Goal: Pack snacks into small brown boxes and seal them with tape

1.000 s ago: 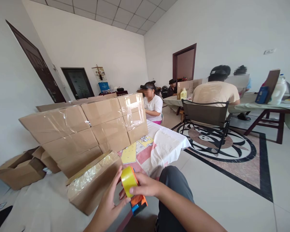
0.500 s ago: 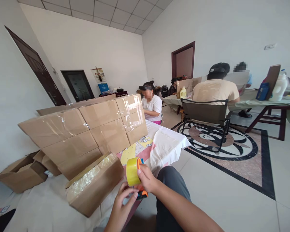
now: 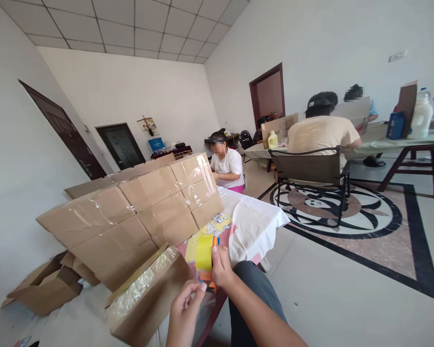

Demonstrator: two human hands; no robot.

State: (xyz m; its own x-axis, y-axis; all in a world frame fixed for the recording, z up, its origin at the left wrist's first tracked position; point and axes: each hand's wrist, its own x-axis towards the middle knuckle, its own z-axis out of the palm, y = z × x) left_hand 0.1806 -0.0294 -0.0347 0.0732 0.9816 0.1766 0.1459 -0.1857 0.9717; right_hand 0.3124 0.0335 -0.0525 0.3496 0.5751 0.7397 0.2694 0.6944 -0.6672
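My right hand (image 3: pixel 222 270) is closed round a tape dispenser (image 3: pixel 207 279) with orange and blue parts, which carries a wide roll of yellow tape (image 3: pixel 204 253). Just below the roll, my left hand (image 3: pixel 188 301) makes a pinch at the dispenser's front edge, thumb against forefinger. The tape end between those fingertips is clear and barely visible. To the left of both hands a long cardboard box (image 3: pixel 155 294) lies on the table, with shiny clear tape or film along its upper side.
Taped cardboard boxes (image 3: pixel 166 207) stand stacked on the cloth-covered table (image 3: pixel 253 221). Opened cartons (image 3: pixel 47 289) lie at the left. Behind the stack sits a person in white (image 3: pixel 227 166). A person in a beige shirt (image 3: pixel 320 132) sits in a folding chair (image 3: pixel 307 168) at another table.
The dispenser has turned, so its roll shows more edge-on. My left hand has moved slightly right and down and stays pinched. The view has shifted, with more ceiling showing.
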